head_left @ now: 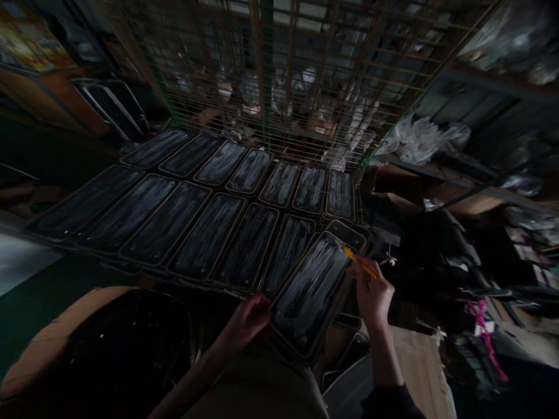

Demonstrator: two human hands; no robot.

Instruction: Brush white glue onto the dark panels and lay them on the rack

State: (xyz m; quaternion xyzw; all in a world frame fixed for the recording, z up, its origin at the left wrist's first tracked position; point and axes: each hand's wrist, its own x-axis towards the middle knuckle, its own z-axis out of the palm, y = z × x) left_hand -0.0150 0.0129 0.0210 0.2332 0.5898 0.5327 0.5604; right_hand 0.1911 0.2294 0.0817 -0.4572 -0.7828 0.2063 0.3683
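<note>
A wire rack (362,201) lies flat as the carrying surface, its thin bars showing at the right edge and between the pieces. Directly on it lie dark, rounded-corner phone-shaped panels (209,233) streaked with whitish smears, set side by side in two rows. The far row (251,170) runs from the left toward the upright wire cage (279,75) behind the rack; the near row (131,212) holds larger-looking pieces nearer the camera. At the right end a small dark panel (349,234) without streaks lies on the rack, just beside the near row.
</note>
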